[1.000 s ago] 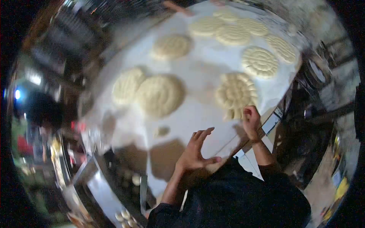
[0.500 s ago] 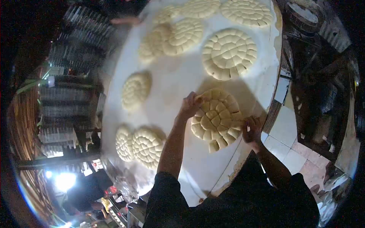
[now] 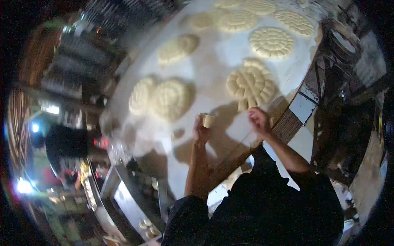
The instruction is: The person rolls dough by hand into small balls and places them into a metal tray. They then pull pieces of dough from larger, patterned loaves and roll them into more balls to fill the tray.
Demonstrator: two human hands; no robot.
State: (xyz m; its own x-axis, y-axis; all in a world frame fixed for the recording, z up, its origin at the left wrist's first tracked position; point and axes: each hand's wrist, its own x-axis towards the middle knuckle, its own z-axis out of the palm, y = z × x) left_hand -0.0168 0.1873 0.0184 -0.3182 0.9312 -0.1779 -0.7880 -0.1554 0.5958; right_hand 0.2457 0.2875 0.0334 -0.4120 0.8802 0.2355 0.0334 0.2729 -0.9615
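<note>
My left hand (image 3: 201, 130) is closed around a small pale piece of dough (image 3: 208, 120), raised above the white table (image 3: 221, 135). Just beyond my hands lies a flat, coiled round of dough (image 3: 250, 84) cut into many segments, with loose-looking strips at its near edge. Close to that edge is my right hand (image 3: 259, 122), fingers loosely bent and apart, somewhat blurred, with nothing visible in them.
Farther along the table lie more segmented dough rounds, such as one (image 3: 271, 42) beyond mine and a pair (image 3: 170, 99) to the left. A metal tray (image 3: 133, 209) stands at lower left, with a person (image 3: 67, 147) nearby. Tiles (image 3: 303, 107) border the right.
The view has turned and shifted. Both hands have come away from the dough round toward my body, and the left now shows a dough piece. The round's near edge looks more broken up.
</note>
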